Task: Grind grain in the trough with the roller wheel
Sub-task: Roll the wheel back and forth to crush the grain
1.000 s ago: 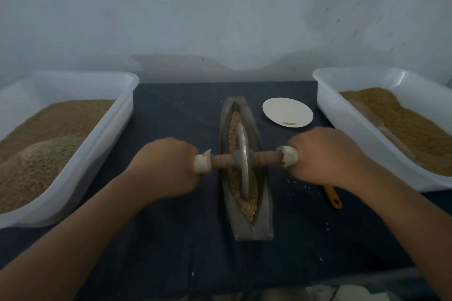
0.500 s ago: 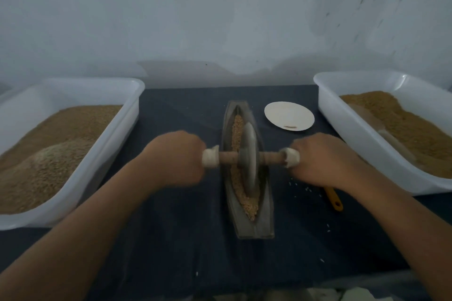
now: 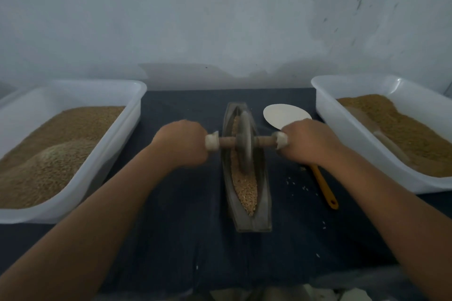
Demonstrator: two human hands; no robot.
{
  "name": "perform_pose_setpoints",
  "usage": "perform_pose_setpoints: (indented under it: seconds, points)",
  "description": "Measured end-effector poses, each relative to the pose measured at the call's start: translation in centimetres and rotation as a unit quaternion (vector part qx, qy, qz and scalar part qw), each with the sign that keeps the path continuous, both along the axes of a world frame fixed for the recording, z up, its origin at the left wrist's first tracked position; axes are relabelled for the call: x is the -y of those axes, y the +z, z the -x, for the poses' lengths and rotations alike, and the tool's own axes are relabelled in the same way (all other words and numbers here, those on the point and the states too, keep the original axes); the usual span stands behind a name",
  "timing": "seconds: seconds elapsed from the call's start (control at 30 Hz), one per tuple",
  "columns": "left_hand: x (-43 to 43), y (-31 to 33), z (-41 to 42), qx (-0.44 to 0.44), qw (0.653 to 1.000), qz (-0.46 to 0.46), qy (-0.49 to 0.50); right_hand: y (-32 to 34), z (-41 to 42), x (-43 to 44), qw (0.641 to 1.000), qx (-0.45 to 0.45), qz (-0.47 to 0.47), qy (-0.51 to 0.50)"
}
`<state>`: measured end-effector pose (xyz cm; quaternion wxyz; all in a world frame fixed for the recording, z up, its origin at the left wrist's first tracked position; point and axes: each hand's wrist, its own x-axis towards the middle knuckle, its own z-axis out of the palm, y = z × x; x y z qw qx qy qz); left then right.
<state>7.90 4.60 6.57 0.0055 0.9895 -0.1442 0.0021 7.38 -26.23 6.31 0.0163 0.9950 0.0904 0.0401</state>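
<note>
A narrow boat-shaped metal trough lies lengthways in the middle of the dark cloth, with brown grain along its groove. The roller wheel, a grey disc on a wooden axle, stands upright in the far half of the groove. My left hand grips the axle's left handle and my right hand grips the right handle. Both fists hide the handle ends.
A white tub of grain stands at the left and another white tub of brown grain at the right. A white round plate lies behind my right hand. An orange-handled tool lies right of the trough, with stray grains nearby.
Both hands have pushed the roller wheel away from me along the trough, from the middle to the far half. More grain shows at the near end.
</note>
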Motion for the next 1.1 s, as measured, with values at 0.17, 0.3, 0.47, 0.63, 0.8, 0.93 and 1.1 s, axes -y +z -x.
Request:
perform_pose_setpoints:
  seconds: [0.17, 0.3, 0.47, 0.63, 0.8, 0.93, 1.1]
  points:
    - [-2.3, -1.8, 4.8, -0.036, 0.998, 0.027, -0.034, -0.2, 4.5, 1.7, 0.998, -0.020, -0.004, 0.053]
    - [-1.0, -1.5, 0.1, -0.056, 0.998, 0.034, 0.002, -0.5, 0.7, -0.1, 0.995, 0.088, 0.021, 0.033]
    - [0.5, -0.3, -4.4, -0.001, 0.998, 0.042, 0.048, 0.5, -3.2, -1.6, 0.988, 0.152, 0.034, 0.003]
    - [-0.9, -1.7, 2.5, 0.016, 1.000, 0.018, 0.014, -0.1, 2.4, -0.1, 0.994, 0.101, 0.031, 0.027]
    - [-1.8, -2.3, 6.2, 0.086, 0.996, -0.009, -0.009, -0.8, 6.5, 1.0, 0.994, 0.090, 0.001, 0.060]
    - [0.0, -1.4, 0.3, 0.084, 0.996, -0.009, 0.030, -1.2, 1.2, -0.4, 0.996, 0.085, 0.006, -0.025]
    - [0.9, -0.2, -2.8, 0.086, 0.996, -0.014, 0.036, -0.8, -1.0, -1.3, 0.996, 0.074, -0.017, -0.053]
